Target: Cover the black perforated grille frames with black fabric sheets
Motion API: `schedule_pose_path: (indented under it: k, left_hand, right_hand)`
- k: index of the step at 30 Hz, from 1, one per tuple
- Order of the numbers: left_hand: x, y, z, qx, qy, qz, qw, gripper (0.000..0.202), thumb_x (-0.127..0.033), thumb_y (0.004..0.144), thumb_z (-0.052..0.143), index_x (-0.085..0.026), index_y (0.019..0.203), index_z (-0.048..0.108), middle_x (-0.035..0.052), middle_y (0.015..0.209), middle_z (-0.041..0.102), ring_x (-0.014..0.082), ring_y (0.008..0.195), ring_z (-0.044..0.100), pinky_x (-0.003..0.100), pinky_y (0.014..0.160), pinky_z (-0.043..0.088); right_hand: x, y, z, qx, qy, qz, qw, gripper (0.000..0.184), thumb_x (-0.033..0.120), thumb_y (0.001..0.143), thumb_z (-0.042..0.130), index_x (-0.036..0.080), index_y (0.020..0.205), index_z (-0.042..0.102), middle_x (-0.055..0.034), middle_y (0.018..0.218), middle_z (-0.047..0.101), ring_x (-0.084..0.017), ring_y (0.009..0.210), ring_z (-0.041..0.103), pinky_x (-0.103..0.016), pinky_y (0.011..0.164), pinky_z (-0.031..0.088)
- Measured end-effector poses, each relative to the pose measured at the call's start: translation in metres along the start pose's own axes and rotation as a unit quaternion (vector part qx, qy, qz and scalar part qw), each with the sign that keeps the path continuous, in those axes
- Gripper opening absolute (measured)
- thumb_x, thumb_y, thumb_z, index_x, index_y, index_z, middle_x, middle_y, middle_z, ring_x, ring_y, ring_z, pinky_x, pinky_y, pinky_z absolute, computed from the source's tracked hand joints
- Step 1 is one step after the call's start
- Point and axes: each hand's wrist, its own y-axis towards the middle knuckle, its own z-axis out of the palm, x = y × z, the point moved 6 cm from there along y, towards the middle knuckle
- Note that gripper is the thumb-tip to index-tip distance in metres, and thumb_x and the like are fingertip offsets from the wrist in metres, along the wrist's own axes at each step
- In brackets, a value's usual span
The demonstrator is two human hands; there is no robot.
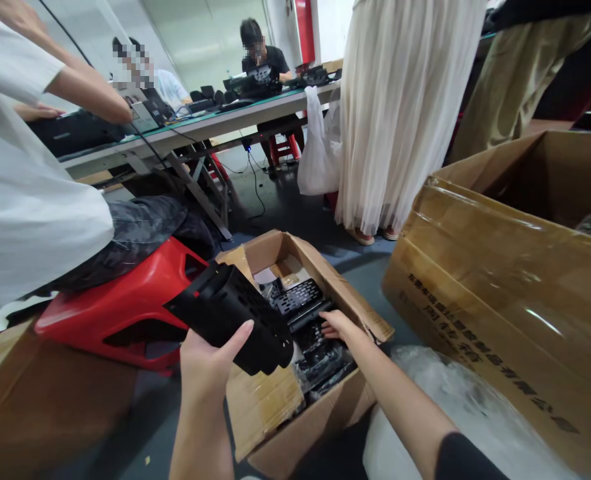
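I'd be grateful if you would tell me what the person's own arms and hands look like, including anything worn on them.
The left hand and the right hand are both bare, with no gloves, and no ring, watch or bracelet shows. The right forearm is bare up to a black short sleeve at the bottom edge of the view. The left arm leaves the view with no sleeve showing.

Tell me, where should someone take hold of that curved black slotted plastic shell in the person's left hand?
The curved black slotted plastic shell is probably best held around its rounded body, from underneath, as the left hand does now: that curve sits in the palm, and the slots look like weaker spots to avoid.
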Motion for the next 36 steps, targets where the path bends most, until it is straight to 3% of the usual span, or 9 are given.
schedule_pose_path:
  k: [3,10,17,21,25,28,30,32,36]
  left_hand:
    - [0.007,0.003,-0.012,-0.004,0.038,0.023,0.999,0.044,-0.033,0.049,0.068,-0.013,0.086,0.057,0.0051,0.081,0.065,0.023,0.076,0.061,0.034,0.067,0.05]
    - [0.028,0.009,-0.005,0.108,0.234,0.07,0.964,0.046,-0.04,0.053,0.064,-0.016,0.091,0.055,0.0037,0.072,0.064,0.0214,0.068,0.061,0.029,0.058,0.047]
    - [0.048,-0.016,0.031,0.305,0.532,0.209,0.762,0.025,-0.016,0.066,0.054,-0.019,0.091,0.053,0.0055,0.076,0.062,0.0216,0.073,0.059,0.028,0.06,0.041]
    - [0.079,-0.041,0.046,0.358,0.55,0.268,0.705,0.024,-0.007,0.069,0.046,-0.016,0.09,0.052,0.0068,0.074,0.06,0.0214,0.07,0.058,0.03,0.059,0.041]
    - [0.105,-0.057,0.049,0.378,0.534,0.283,0.701,0.016,-0.007,0.074,0.042,-0.016,0.084,0.051,0.0072,0.075,0.057,0.0205,0.071,0.056,0.03,0.059,0.04]
    - [0.116,-0.063,0.045,0.37,0.52,0.32,0.7,0.012,-0.009,0.074,0.045,-0.016,0.082,0.05,0.0066,0.076,0.056,0.0193,0.073,0.054,0.029,0.059,0.039]
    - [0.123,-0.067,0.039,0.359,0.507,0.365,0.694,0.009,-0.01,0.075,0.045,-0.015,0.08,0.05,0.0061,0.076,0.055,0.0185,0.071,0.053,0.028,0.058,0.039]
    - [0.129,-0.073,0.033,0.348,0.485,0.425,0.681,0.009,-0.011,0.077,0.042,-0.014,0.079,0.05,0.0056,0.074,0.054,0.0175,0.069,0.052,0.028,0.057,0.039]
    - [0.144,-0.083,0.018,0.314,0.418,0.528,0.669,0.016,-0.012,0.081,0.036,-0.014,0.078,0.052,0.0045,0.068,0.054,0.0152,0.067,0.05,0.028,0.06,0.038]
  right_hand:
    - [-0.002,0.027,0.017,-0.033,0.042,0.025,0.998,0.014,0.024,0.076,0.045,0.012,0.078,0.051,-0.0031,0.055,0.055,-0.016,0.054,0.06,-0.029,0.051,0.049]
    - [-0.013,0.045,0.021,-0.094,0.108,0.001,0.99,0.014,0.015,0.073,0.049,0.016,0.061,0.041,0.0038,0.043,0.045,-0.009,0.042,0.053,-0.019,0.045,0.046]
    - [0.004,0.013,0.028,-0.074,0.133,-0.101,0.983,0.022,0.022,0.067,0.055,0.019,0.057,0.036,0.0072,0.041,0.041,-0.008,0.041,0.05,-0.018,0.043,0.044]
    - [0.034,-0.035,0.02,-0.012,0.042,-0.251,0.967,0.017,0.031,0.064,0.056,0.017,0.062,0.045,0.004,0.049,0.048,-0.011,0.047,0.05,-0.022,0.047,0.041]
    - [0.09,-0.115,0.023,0.018,-0.261,-0.477,0.839,0.017,0.032,0.073,0.045,0.018,0.063,0.046,0.0026,0.054,0.047,-0.01,0.05,0.044,-0.022,0.05,0.034]
    - [0.11,-0.164,0.058,0.132,-0.433,-0.559,0.694,0.014,0.025,0.073,0.045,0.018,0.061,0.047,0.0008,0.058,0.049,-0.011,0.057,0.045,-0.022,0.054,0.031]
    - [0.107,-0.182,0.089,0.212,-0.486,-0.576,0.623,0.01,0.021,0.072,0.045,0.017,0.065,0.051,-0.0008,0.062,0.052,-0.012,0.059,0.046,-0.021,0.055,0.03]
    - [0.095,-0.186,0.119,0.274,-0.507,-0.563,0.592,0.01,0.021,0.073,0.047,0.016,0.068,0.053,-0.0017,0.063,0.054,-0.012,0.058,0.046,-0.021,0.053,0.029]
    - [0.062,-0.179,0.161,0.37,-0.517,-0.502,0.587,0.017,0.024,0.076,0.046,0.014,0.068,0.056,-0.001,0.06,0.054,-0.01,0.053,0.043,-0.02,0.05,0.029]
